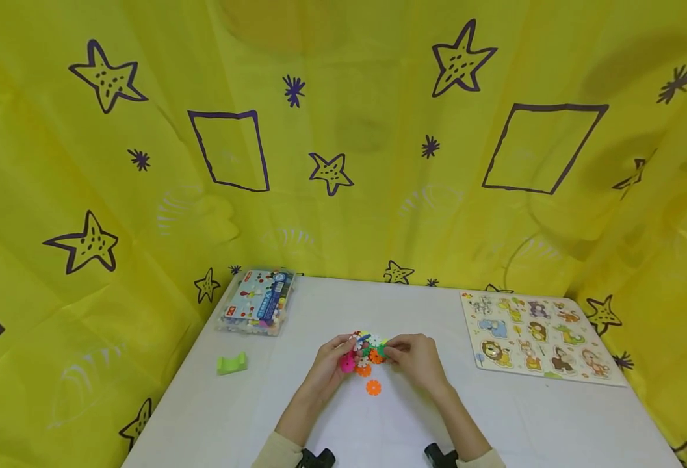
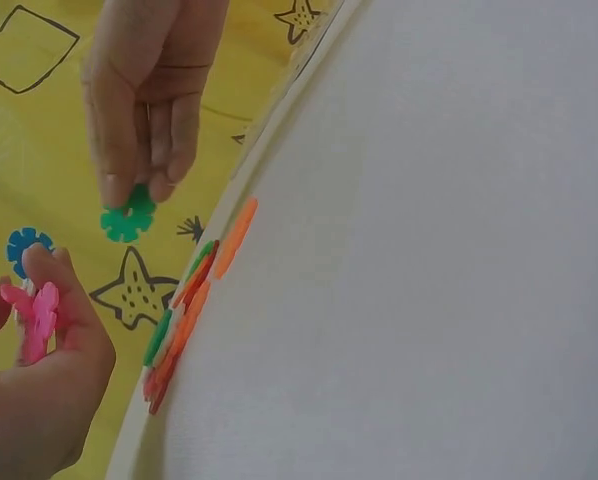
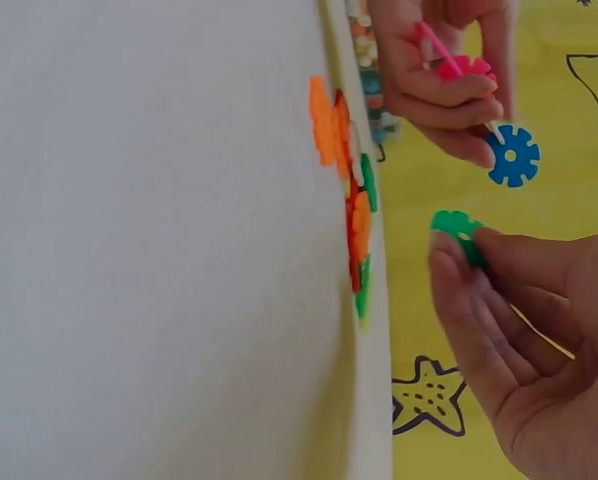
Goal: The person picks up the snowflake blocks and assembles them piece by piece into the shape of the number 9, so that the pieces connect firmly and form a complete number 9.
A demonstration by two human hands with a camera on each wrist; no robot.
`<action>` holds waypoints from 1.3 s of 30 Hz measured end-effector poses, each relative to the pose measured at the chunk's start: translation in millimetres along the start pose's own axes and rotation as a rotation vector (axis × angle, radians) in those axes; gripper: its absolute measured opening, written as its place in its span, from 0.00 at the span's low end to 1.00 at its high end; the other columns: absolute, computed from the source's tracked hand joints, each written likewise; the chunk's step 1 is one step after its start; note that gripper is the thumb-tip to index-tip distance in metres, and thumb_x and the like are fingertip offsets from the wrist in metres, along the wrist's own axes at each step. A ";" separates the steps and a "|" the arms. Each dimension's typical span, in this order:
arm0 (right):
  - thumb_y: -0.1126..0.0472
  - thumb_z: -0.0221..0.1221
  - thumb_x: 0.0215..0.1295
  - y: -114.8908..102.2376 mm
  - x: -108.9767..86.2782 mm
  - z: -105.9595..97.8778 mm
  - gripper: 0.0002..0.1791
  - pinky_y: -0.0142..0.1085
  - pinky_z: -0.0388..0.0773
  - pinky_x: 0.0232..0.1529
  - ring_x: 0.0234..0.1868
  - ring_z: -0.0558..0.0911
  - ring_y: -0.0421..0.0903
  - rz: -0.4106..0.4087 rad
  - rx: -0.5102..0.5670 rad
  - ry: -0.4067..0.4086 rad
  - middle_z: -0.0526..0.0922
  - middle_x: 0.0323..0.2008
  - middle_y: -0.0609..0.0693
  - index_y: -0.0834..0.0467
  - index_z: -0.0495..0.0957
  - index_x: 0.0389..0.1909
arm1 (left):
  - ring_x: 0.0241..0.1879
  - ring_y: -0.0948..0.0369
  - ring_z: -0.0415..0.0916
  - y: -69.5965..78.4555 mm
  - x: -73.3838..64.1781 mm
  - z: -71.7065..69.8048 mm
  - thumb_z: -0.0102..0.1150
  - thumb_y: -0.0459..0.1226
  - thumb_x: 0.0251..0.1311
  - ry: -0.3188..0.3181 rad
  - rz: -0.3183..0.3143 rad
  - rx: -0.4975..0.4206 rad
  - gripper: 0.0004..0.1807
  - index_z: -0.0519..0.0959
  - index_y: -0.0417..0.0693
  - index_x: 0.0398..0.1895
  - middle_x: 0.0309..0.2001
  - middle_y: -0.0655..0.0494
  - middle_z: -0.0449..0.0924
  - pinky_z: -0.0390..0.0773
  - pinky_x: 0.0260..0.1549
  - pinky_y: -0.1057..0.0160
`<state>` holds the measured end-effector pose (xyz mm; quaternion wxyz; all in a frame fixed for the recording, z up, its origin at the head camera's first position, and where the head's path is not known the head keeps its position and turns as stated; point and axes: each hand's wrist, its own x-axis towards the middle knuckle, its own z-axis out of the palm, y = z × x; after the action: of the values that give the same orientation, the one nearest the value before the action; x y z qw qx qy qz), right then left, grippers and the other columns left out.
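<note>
My left hand grips a small cluster of joined notched plastic discs above the table. In the left wrist view a pink disc sits between its fingers and thumb, and a blue disc juts out past the fingertips. A bit of white shows between the two. Facing it, my right hand pinches a green notched disc between thumb and fingers, apart from the blue one. Below both hands lies a pile of orange, green, red and white discs, with one orange disc nearer to me.
A clear case with a blue label stands at the back left of the white table. Closer on that side lies a lime green plastic piece. An animal puzzle board lies at right. A yellow patterned curtain hangs behind and on both sides.
</note>
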<state>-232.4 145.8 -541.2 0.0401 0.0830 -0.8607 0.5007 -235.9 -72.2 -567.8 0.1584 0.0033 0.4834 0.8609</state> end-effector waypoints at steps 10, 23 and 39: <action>0.68 0.72 0.62 -13.3 0.9 -1.3 0.03 0.49 0.87 0.34 0.27 0.89 0.54 0.050 0.303 0.067 0.88 0.27 0.55 0.62 0.88 0.35 | 0.34 0.63 0.81 -1.3 1.0 0.3 0.55 0.33 0.76 0.031 -0.020 0.017 0.04 0.79 0.40 0.44 0.40 0.50 0.78 0.84 0.38 0.71; 0.70 0.72 0.62 -15.5 2.2 1.6 0.05 0.52 0.86 0.34 0.28 0.89 0.60 0.082 0.369 0.067 0.88 0.29 0.60 0.67 0.87 0.37 | 0.32 0.64 0.82 -2.2 1.5 1.5 0.56 0.31 0.75 0.049 -0.010 0.035 0.05 0.79 0.37 0.42 0.38 0.50 0.79 0.84 0.36 0.71; 0.69 0.73 0.61 -17.4 -0.1 5.0 0.08 0.49 0.87 0.33 0.28 0.89 0.62 0.073 0.410 0.054 0.88 0.29 0.63 0.69 0.85 0.37 | 0.32 0.63 0.82 -2.9 0.2 2.5 0.58 0.31 0.74 0.066 0.007 0.069 0.06 0.81 0.35 0.43 0.35 0.51 0.81 0.84 0.37 0.70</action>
<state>-229.1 133.0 -528.8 0.0271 0.0446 -0.7419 0.6684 -234.9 -68.7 -569.0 0.1392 -0.0178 0.5178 0.8439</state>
